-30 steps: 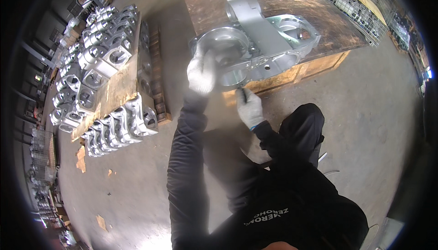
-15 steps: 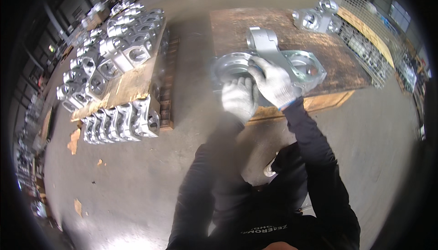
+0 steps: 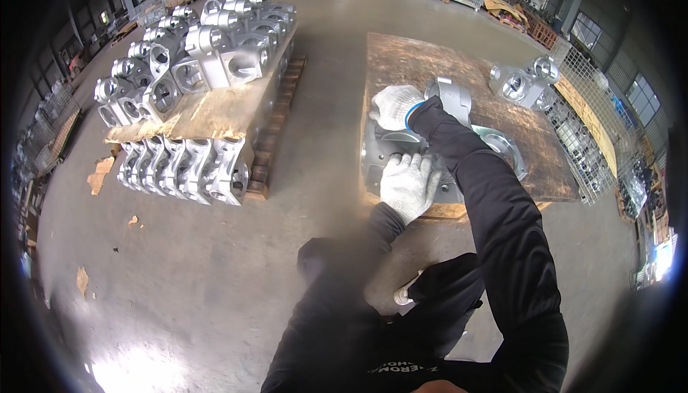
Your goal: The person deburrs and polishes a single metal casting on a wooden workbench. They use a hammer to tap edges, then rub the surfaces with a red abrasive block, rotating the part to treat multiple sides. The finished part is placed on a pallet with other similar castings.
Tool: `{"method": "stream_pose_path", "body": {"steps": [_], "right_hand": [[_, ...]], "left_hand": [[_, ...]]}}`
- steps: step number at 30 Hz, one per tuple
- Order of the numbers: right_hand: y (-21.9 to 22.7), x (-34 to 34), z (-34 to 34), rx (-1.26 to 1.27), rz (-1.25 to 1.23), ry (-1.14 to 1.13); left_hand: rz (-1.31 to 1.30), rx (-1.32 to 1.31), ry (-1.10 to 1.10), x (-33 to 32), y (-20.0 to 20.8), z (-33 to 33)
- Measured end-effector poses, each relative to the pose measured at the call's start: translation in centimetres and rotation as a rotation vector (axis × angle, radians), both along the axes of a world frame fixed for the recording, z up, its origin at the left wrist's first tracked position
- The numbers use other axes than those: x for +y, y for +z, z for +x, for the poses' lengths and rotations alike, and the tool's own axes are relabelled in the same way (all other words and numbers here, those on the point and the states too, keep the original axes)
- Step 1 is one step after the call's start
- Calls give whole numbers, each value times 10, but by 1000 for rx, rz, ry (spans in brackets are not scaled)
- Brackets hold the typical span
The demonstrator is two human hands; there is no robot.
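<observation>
Head view: the silver casting (image 3: 451,99) lies at my twelve o'clock on the wooden crate (image 3: 401,55). I judge it heavy, rigid, slick, best held by its rims. My right hand (image 3: 398,107) curls at its ten o'clock, my left hand (image 3: 408,187), fingers bent, at seven; I cannot tell whether either grips.

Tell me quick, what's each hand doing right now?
Left hand: fingers on the near side of the metal casting; grip unclear.
Right hand: at its far side; can't tell if holding.
</observation>
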State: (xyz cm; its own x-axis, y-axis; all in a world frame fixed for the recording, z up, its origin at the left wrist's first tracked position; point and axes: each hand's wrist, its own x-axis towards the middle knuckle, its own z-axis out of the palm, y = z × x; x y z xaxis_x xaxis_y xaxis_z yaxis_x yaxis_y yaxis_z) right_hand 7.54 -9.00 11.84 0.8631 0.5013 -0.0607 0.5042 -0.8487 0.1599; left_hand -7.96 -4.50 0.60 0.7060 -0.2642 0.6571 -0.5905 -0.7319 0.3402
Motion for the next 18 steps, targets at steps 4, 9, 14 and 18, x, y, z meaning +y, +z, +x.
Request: {"method": "stream_pose_path", "body": {"steps": [4, 9, 14, 18], "right_hand": [[0, 6, 9, -8, -124, -1], [-1, 12, 24, -52, -182, 36], [4, 28, 29, -62, -401, 63], [13, 33, 14, -31, -398, 96]], "left_hand": [[-56, -1, -44, 1, -3, 2], [-86, -86, -26, 0, -10, 6], [-93, -131, -40, 0, -18, 9], [-93, -152, -71, 2, -20, 12]]}}
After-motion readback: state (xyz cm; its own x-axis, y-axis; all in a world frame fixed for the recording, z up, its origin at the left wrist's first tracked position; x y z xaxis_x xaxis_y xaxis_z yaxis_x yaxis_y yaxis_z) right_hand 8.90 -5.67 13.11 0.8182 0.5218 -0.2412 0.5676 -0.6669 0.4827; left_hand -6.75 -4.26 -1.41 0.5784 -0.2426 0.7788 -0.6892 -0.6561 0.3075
